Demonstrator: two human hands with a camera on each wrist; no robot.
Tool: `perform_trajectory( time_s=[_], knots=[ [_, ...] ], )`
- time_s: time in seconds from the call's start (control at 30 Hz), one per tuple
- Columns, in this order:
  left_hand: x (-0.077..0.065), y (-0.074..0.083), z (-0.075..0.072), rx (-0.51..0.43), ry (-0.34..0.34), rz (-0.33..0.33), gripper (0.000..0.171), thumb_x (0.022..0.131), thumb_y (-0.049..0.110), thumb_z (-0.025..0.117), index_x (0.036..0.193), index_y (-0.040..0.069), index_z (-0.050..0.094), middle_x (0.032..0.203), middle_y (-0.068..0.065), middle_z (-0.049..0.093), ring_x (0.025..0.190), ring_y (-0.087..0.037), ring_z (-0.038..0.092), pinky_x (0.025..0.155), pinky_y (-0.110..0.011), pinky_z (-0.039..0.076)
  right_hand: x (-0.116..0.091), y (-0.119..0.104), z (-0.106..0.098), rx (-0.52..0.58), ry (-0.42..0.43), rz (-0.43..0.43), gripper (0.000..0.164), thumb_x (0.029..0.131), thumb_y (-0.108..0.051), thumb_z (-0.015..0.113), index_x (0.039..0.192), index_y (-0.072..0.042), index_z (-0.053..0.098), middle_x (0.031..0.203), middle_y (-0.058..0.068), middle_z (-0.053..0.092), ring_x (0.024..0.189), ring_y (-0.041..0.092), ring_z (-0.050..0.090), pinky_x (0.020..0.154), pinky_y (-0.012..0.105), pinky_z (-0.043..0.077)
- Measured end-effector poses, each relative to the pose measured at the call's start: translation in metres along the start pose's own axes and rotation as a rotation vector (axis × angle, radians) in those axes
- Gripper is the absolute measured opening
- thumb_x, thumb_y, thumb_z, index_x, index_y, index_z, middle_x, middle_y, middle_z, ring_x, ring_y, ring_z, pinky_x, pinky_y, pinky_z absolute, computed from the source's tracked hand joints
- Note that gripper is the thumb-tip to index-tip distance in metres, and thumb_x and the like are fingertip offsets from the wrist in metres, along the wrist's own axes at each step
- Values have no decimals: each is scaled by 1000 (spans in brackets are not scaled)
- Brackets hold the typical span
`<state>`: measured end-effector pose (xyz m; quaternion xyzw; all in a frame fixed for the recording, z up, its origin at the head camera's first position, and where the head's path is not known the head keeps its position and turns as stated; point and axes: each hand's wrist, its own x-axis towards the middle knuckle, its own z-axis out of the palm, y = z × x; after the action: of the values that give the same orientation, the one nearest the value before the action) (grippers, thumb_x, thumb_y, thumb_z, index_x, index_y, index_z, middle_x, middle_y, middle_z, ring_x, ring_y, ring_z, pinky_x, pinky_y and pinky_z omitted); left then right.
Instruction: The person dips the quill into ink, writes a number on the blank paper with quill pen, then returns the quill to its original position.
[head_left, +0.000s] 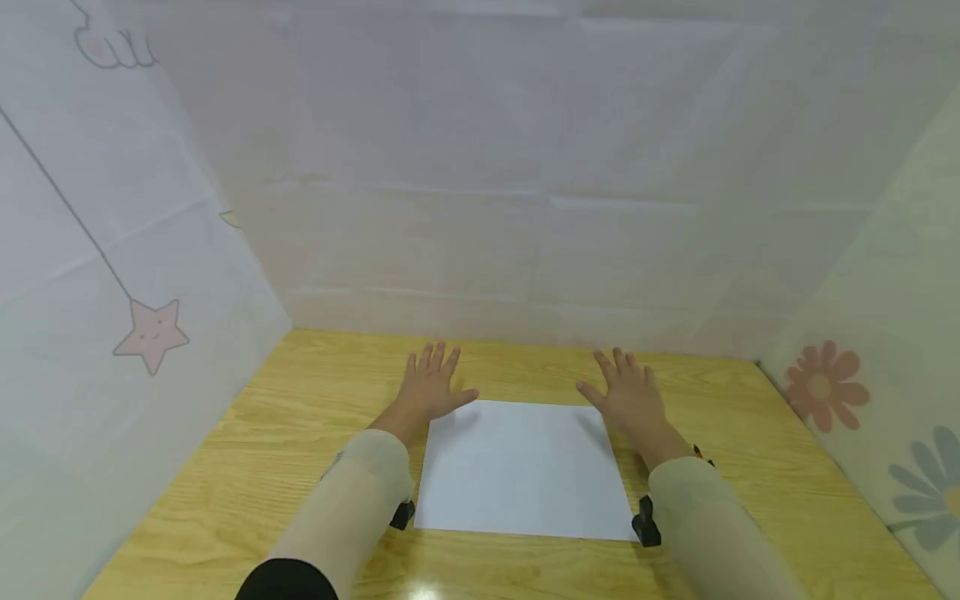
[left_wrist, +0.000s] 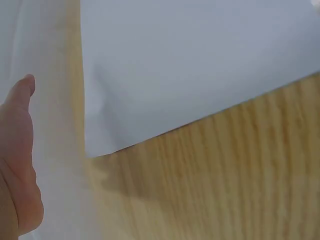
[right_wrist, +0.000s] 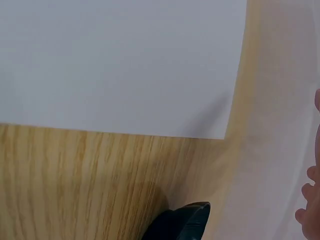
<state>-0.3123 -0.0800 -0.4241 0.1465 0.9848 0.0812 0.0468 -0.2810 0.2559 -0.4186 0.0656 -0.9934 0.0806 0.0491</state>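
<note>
A blank white sheet of paper [head_left: 525,471] lies flat on the wooden table in the head view. Over its far left corner is my left hand [head_left: 429,392], fingers spread and thumb pointing inward. My right hand [head_left: 630,398] is spread the same way by the far right corner. Both hands appear raised, with soft shadows on the sheet, and neither holds anything. In the left wrist view, part of the left hand [left_wrist: 17,155] shows apart from the paper [left_wrist: 200,60]. Only a few fingertips of the right hand [right_wrist: 311,200] enter the right wrist view.
Beside the right wrist a dark object [right_wrist: 177,222] stands on the table [right_wrist: 75,185], mostly out of frame; its kind cannot be told. A pale cloth [head_left: 525,208] hangs behind the table, and printed cloth walls with a star [head_left: 152,336] and flowers [head_left: 827,386] flank it.
</note>
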Motion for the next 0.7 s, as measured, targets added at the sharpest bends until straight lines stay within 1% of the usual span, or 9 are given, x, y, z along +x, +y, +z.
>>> perform_trajectory(
  time_s=[0.03,0.1,0.17,0.27,0.4,0.5,0.6,0.7],
  knots=[
    [-2,-1,3,-6,3,17,93,92,71,40,159,17,6,166,-13,-1,154,-33,-5,123,-56,-2,-2,1,-2,6,8,-4,84,97,-67,34,157,-11,20,159,29,17,147,48,14,116,68,8],
    [-7,-3,9,-7,-14,49,94,92,71,40,159,16,5,166,-13,0,154,-33,-3,123,-56,0,-7,5,-6,17,18,-11,85,97,-68,33,157,-10,20,159,30,19,147,48,15,116,68,9],
    [-12,-6,16,-14,-27,85,95,92,71,41,159,14,6,166,-13,1,154,-34,-1,123,-56,3,-13,8,-9,52,29,-14,83,98,-64,37,156,-7,22,158,30,20,147,48,16,116,67,12],
    [-20,-8,25,-32,-55,129,96,92,70,44,159,11,8,166,-14,4,154,-35,2,123,-56,6,-22,15,-11,75,46,-16,80,99,-59,41,155,-4,25,156,32,24,143,51,23,114,68,18],
    [-30,-11,34,-56,-87,154,99,90,69,49,158,8,12,166,-15,8,153,-35,5,123,-54,9,-34,22,-14,101,57,-14,78,100,-57,42,153,-2,28,154,33,27,137,55,29,110,69,26],
    [-35,-12,41,-72,-102,171,100,89,68,51,158,6,13,166,-15,9,154,-34,6,123,-54,10,-43,27,-14,124,58,-11,78,100,-57,41,152,-1,29,153,34,29,136,55,30,109,69,27],
    [-40,-13,47,-95,-103,198,102,88,69,52,157,4,15,165,-16,9,153,-34,7,123,-54,10,-51,30,-14,135,68,-10,77,100,-56,42,151,0,30,151,34,30,135,56,31,107,70,28],
    [-45,-13,51,-98,-107,217,103,87,70,52,157,3,15,165,-16,9,154,-32,8,123,-54,11,-59,32,-13,142,79,-11,76,100,-54,43,151,1,31,151,34,32,134,56,32,106,70,30]
  ],
)
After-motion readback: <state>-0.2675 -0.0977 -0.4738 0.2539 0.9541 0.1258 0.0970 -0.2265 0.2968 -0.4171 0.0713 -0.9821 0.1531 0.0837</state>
